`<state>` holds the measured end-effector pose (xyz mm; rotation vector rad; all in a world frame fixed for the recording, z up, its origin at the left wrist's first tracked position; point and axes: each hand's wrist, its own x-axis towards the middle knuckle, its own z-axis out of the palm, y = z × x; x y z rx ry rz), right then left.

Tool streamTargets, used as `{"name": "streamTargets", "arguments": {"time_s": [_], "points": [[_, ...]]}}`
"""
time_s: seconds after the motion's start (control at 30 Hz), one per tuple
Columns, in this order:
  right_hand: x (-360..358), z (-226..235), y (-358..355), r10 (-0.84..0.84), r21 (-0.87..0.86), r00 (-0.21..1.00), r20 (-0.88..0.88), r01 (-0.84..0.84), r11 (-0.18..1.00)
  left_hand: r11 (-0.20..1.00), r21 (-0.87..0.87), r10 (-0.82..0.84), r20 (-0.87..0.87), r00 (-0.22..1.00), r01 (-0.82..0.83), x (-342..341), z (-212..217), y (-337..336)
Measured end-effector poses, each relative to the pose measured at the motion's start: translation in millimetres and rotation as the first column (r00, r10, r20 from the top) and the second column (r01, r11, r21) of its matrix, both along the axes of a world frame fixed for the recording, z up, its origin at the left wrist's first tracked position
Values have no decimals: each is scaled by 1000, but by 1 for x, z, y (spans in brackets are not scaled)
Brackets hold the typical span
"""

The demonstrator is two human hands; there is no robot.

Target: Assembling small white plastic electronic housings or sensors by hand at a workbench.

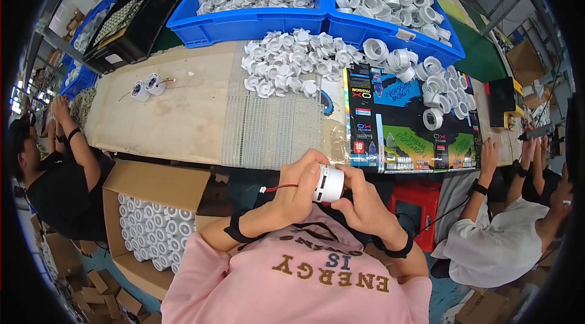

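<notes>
Just off the bench's front edge, a short white plastic cylinder (331, 184) with slots round one end is held between my two hands. My left hand (300, 190) grips its slotted end, fingers curled round. My right hand (364, 201) closes on the other side, thumb low on the wall. A red lead (281, 186) with a small white plug runs out past my left fingers. What lies inside the cylinder is hidden. Beyond my hands, small white finned plastic pieces (283, 65) lie heaped, and white plastic rings (434, 83) stand loosely to their right.
Blue bins of finned pieces (247, 19) and rings (390, 42) stand at the back. Two white units with wires (148, 86) lie left on the bench (189, 123). A carton (149, 185) of white cylinders sits lower left, a red stool (420, 196) right. People work on both sides.
</notes>
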<state>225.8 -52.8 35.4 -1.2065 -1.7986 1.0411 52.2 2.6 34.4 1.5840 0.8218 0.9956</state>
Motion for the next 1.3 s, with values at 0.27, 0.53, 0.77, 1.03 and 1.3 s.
{"name": "streamTargets", "arguments": {"time_s": [0.27, 0.53, 0.77, 1.03, 1.3], "points": [[-9, -3, 2, 19, 187, 999, 45, -27, 982, 974, 227, 0, -64, 998, 15, -8, 11, 0], [-11, 2, 15, -164, 101, 981, -107, 175, 979, 665, -684, 28, 425, 905, 300, -13, -14, 31], [7, -17, 14, -234, 57, 972, 11, 233, 971, 90, -625, 283, 763, 582, 776, -16, -30, 37], [130, -58, 15, -641, -27, 766, -40, 641, 767, 848, -194, 409, -352, 842, -493, -160, -62, 128], [278, -87, 52, -901, 398, 398, 171, 809, 433, 511, 778, 854, -510, 107, -367, -300, -82, 180]]}}
